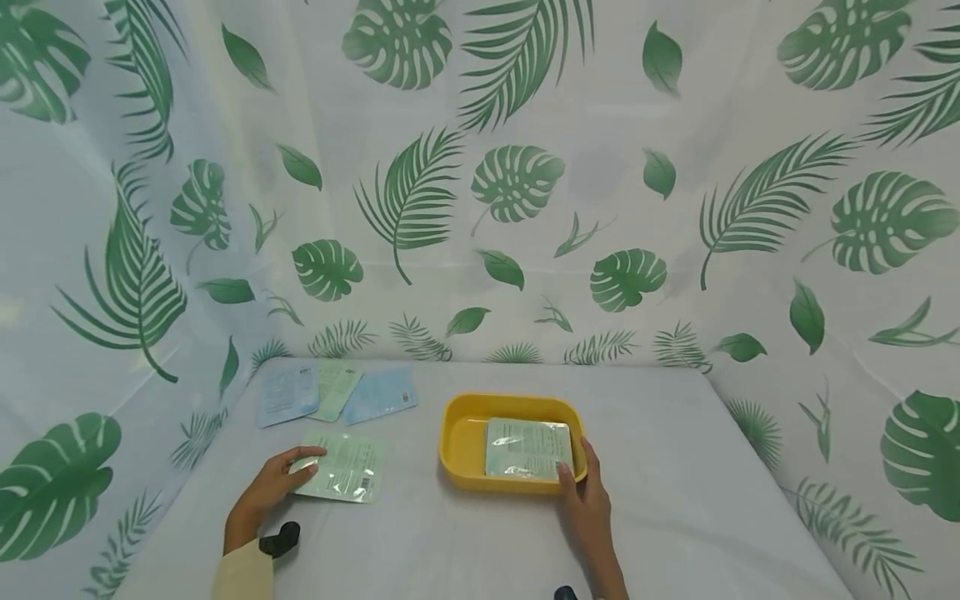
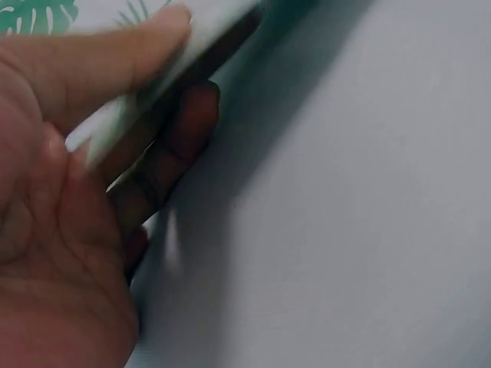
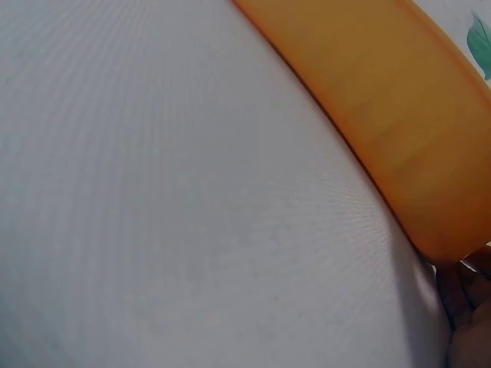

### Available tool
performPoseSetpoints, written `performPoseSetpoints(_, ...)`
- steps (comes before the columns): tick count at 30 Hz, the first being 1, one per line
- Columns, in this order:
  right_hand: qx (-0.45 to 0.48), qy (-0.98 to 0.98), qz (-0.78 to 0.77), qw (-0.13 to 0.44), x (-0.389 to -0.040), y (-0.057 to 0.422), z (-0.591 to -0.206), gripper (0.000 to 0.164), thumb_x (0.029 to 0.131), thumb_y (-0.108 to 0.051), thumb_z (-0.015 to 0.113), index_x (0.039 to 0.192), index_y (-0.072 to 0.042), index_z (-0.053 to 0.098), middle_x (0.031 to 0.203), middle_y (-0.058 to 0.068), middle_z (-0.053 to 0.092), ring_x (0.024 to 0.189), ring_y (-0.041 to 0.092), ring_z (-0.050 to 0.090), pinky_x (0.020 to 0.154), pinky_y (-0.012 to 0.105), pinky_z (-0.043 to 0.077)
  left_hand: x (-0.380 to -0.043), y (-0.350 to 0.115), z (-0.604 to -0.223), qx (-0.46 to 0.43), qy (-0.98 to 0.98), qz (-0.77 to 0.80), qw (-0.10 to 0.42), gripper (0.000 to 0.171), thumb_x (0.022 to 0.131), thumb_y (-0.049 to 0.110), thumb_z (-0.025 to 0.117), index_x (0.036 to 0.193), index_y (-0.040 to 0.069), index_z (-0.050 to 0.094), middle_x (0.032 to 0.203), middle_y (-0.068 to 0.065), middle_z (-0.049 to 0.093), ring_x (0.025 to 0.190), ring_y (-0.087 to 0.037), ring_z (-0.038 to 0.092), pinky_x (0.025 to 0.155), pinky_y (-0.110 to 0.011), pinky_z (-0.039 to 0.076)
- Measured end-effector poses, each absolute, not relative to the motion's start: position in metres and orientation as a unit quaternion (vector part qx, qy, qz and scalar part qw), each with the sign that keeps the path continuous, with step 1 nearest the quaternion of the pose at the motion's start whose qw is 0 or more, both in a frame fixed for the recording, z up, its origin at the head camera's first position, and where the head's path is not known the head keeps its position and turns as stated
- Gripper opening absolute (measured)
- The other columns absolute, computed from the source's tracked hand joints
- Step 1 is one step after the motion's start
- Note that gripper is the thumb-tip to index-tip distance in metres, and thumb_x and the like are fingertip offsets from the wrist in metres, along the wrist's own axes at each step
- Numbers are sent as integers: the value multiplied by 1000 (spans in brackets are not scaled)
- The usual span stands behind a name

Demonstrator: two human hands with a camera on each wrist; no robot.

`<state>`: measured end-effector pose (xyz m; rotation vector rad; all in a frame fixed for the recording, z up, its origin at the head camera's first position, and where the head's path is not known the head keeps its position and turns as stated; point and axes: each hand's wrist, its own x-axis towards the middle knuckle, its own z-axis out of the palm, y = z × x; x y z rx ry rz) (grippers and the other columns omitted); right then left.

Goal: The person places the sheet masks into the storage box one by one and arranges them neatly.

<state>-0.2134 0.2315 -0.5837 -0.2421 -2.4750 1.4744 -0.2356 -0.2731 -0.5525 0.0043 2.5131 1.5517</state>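
Two hands busy. L hand [image 1: 272, 492] pinches a pale-green printed sachet [image 1: 347, 468]; L wrist view has thumb on one face, some fingers round the other, that edge tilted up off the cloth. Sachet's spot: in from worktop [image 1: 675, 467] L edge, btwn sleeve side & tray.

R hand [image 1: 587, 504] grips a yellow tray [image 1: 498, 484] at its front-R corner, thumb over the rim, other fingers along the outer R wall; can't tell if thumbtip touches what's inside. In the tray, toward its R end: another pale-green sachet [image 1: 527, 450], lying flat, text-side up.

L arm has a cream sleeve [image 1: 243, 575] + black wrist unit [image 1: 281, 540].

Worktop's back-L corner: whitish-blue pkt [image 1: 289, 393], green pkt [image 1: 335, 390] & light-blue pkt [image 1: 382, 395], side by side w/ some overlap. White leaf-print curtain [image 1: 577, 192] along back edge & both sides.
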Motion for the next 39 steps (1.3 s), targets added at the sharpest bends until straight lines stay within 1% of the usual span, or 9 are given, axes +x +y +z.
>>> performPoseSetpoints(2,-84,-849,508,118,-215,231,-583,67,98,-50,50,155,-33,18,160,13,28,147,37,26,115,57,24,-237,-273,-553,4,848,523,84,44,97,24,60,135,1,54,151,-25,38,146,-46,16,114,-66,12)
performPoseSetpoints(7,-81,-846,513,118,-214,232,-582,67,98,-50,50,155,-32,19,160,13,29,147,37,26,115,57,24,-237,-272,-555,-9,850,522,74,46,96,20,61,136,0,53,152,-26,36,146,-46,16,114,-65,12)
performPoseSetpoints(13,-67,-846,513,130,-216,235,-582,65,98,-49,50,155,-33,20,158,13,31,145,37,29,114,57,25,-236,-269,-554,-55,822,560,83,50,96,22,62,140,2,50,157,-22,28,149,-42,10,117,-61,8)
performPoseSetpoints(22,-60,-842,520,129,-218,236,-584,66,99,-49,50,155,-33,19,159,13,30,146,37,29,114,56,26,-240,-261,-554,-60,808,586,27,49,94,17,65,138,1,52,154,-21,36,150,-37,15,120,-55,10)
performPoseSetpoints(29,-59,-842,521,129,-216,233,-585,67,98,-48,51,155,-32,20,158,13,32,145,36,31,114,56,28,-238,-247,-552,-69,802,593,32,48,96,22,62,137,0,53,156,-20,34,150,-37,16,120,-54,12)
performPoseSetpoints(32,-61,-841,521,129,-216,233,-584,67,98,-48,51,155,-32,20,158,12,32,145,35,32,114,55,28,-242,-237,-549,-85,790,607,21,46,98,25,60,136,1,54,154,-18,38,150,-34,17,120,-52,12)
performPoseSetpoints(34,-59,-841,523,126,-216,233,-584,67,98,-49,51,155,-31,20,159,12,31,145,35,31,114,55,28,-247,-227,-547,-103,773,626,11,45,98,24,60,136,1,55,153,-16,40,150,-31,17,120,-50,15)
performPoseSetpoints(36,-60,-840,525,125,-216,233,-583,67,98,-49,51,155,-31,20,159,10,31,146,33,31,115,54,28,-253,-216,-545,-118,751,650,6,43,98,21,60,136,2,55,153,-12,40,149,-26,22,119,-43,23)
performPoseSetpoints(39,-61,-839,526,123,-215,233,-582,66,98,-49,50,155,-31,20,159,10,31,146,33,31,115,54,28,-261,-193,-541,-127,715,688,2,42,97,16,60,136,2,55,153,-8,41,131,-15,46,99,-27,45)
